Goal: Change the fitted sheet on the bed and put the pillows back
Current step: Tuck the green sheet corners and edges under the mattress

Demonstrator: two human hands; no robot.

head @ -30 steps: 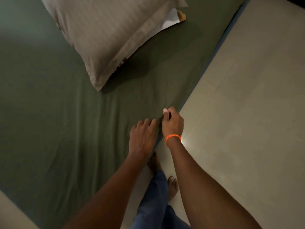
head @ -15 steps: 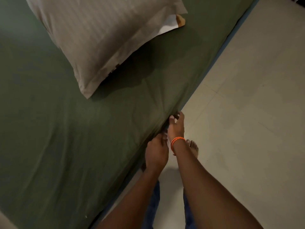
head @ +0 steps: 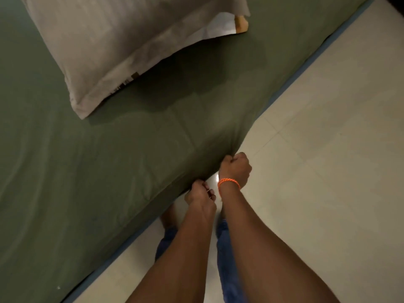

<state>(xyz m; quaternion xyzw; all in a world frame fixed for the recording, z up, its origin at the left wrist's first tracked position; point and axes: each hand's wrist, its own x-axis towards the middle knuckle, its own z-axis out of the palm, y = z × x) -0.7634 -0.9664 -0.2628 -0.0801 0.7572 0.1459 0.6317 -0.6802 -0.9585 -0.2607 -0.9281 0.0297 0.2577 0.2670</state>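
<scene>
Closest to the viewer, at the bed's long side, the person's left hand (head: 200, 196) pinches the hem of the green fitted sheet (head: 109, 171) where it hangs over the mattress edge, fingers curled tight on the cloth. Just beyond it along the same edge, the right hand (head: 236, 168), with an orange wristband (head: 229, 183), is a closed fist gripping a bunch of the sheet, and the fabric peaks toward that fist in taut creases. Both hands are at the bed's edge, close together but not touching, over the pale tiled floor (head: 328, 171).

From the grip, the sheet spreads away across the mattress to the person's left and ahead. The edge being worked runs diagonally, from the near left toward the far right. The right hand is farther along that line, so it looks the likelier one to lead any pull or tuck toward the far corner, though that corner is out of view.

Farther across the bed, well apart from the hands, a grey pillow (head: 105, 44) lies on the sheet, with a white piece (head: 220, 27) sticking out from under its far corner.
</scene>
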